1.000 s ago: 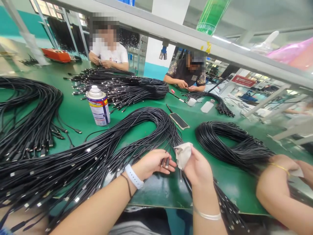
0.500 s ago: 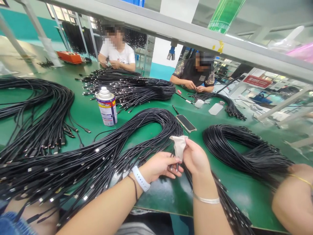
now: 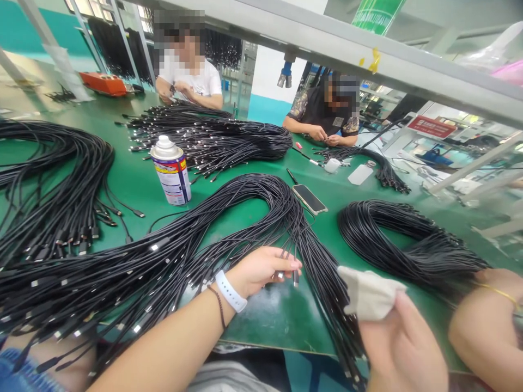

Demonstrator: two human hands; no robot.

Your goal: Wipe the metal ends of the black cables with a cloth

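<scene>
The left hand (image 3: 267, 269) is closed lightly, thumb against fingers, on a few black USB cables (image 3: 296, 276) just behind their plugs; the right hand (image 3: 402, 343), half curled with its palm turned up, pinches a pale cloth (image 3: 372, 294) between thumb and fingers. The held cables run from far to near, plug ends toward the wearer, and lie left of the cloth and apart from it, so the left hand is the nearer one. Between the two, the right leg of an arched cable bundle (image 3: 281, 198) slants down toward the table edge, and the cloth's left side overlaps it in view; whether they touch, I cannot tell. Beyond the arch lies a phone (image 3: 310, 198), with a spray can (image 3: 171, 174) upright to the left. A second cable bundle (image 3: 368, 231) curves on the green table (image 3: 278, 324) to the right, near a co-worker's arm (image 3: 484, 321). More cables (image 3: 249, 139) lie farther back, before two seated people.
</scene>
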